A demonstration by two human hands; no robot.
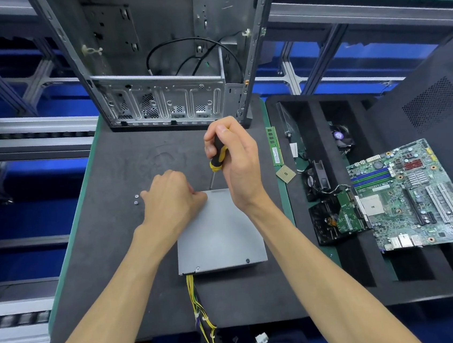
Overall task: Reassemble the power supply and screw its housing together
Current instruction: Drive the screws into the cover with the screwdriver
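**Hands at the far edge of the power supply housing**

The right hand is curled round the black-and-yellow handle of a screwdriver, held nearly upright with its thin metal shaft pointing down; the tip meets the far edge of the flat grey metal power supply housing. The left hand rests on the far left corner of that housing with its fingers bent against the corner; whether they pinch anything there cannot be told.

The housing lies flat on a dark grey foam mat, which covers a green-edged workbench. A bundle of yellow and black wires leaves the housing's near edge and runs towards the person, ending in white plugs. Two small silver screws lie on the mat just left of the housing, near the left hand's knuckles. Beyond the housing stands an open bare-metal computer case, with a loop of black cable inside.

Right of the housing sits a black foam tray carrying a green motherboard, a small black fan, a green memory stick and a square processor chip. Behind the bench run grey aluminium rails over blue surfaces.
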